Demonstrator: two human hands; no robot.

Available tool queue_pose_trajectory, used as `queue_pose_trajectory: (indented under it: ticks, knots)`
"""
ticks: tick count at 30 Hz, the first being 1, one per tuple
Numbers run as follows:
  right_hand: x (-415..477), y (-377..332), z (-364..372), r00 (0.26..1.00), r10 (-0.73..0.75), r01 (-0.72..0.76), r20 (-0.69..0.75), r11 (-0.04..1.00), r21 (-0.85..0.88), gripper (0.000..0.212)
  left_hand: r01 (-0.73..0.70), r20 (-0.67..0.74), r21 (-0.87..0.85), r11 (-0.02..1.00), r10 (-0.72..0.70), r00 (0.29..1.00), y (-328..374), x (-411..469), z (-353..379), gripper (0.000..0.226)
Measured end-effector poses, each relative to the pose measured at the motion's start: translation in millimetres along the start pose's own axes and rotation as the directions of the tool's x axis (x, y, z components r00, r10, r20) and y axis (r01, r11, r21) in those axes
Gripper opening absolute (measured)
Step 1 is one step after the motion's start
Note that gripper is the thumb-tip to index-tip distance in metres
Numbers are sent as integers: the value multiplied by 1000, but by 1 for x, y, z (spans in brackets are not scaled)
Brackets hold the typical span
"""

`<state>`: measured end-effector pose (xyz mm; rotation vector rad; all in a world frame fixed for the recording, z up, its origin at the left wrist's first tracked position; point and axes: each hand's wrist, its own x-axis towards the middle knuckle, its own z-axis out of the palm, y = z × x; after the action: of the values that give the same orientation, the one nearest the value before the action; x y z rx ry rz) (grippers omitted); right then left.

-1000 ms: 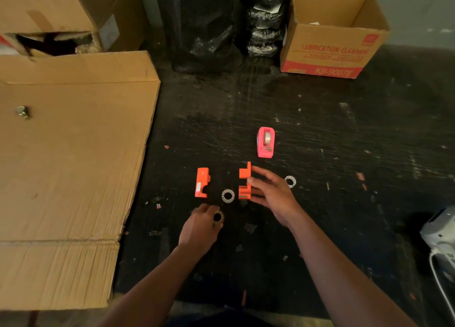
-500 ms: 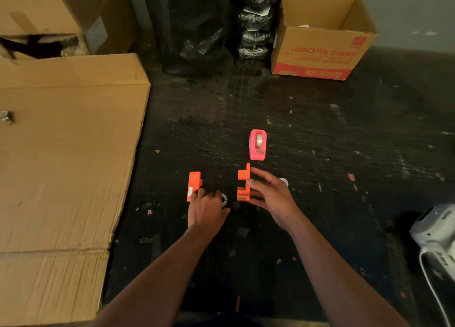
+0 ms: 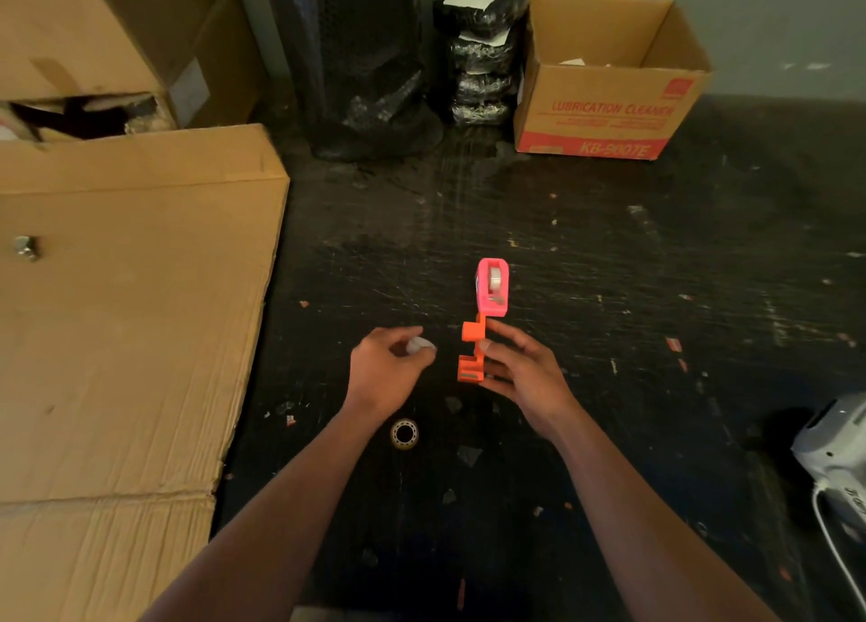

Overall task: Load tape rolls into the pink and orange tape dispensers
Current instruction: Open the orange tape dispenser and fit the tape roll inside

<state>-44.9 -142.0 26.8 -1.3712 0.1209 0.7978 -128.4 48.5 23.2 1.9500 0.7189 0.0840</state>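
on the dark tabletop [image 3: 609,387], left to right: the left hand [image 3: 382,373], fingers [image 3: 412,335] pinched shut on a small pale roll [image 3: 419,345]; just to its right, apart from it, the open orange dispenser half [image 3: 472,354], long axis running away from the viewer, pinched along its right side by the right hand [image 3: 525,373]. the pink dispenser [image 3: 492,288], already holding tape, lies just beyond. a spare roll [image 3: 404,433] lies nearer the viewer. the held roll probably must travel rightward into the orange half.
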Motion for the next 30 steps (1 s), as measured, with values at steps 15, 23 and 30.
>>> queue_pose_trajectory:
  ticks: [15,23,30]
  knots:
    - [-9,-13,12,991,-82,87,105,995,-42,38,196,268,-472,860,-72,961,31,13,-15,21]
    - [-7,-11,14,987,-96,104,126,993,-59,41,111,192,-365,924,-42,981,26,18,-12,18]
    - [-3,-10,16,987,-91,102,133,991,-82,46,96,171,-355,930,-36,985,27,19,-13,21]
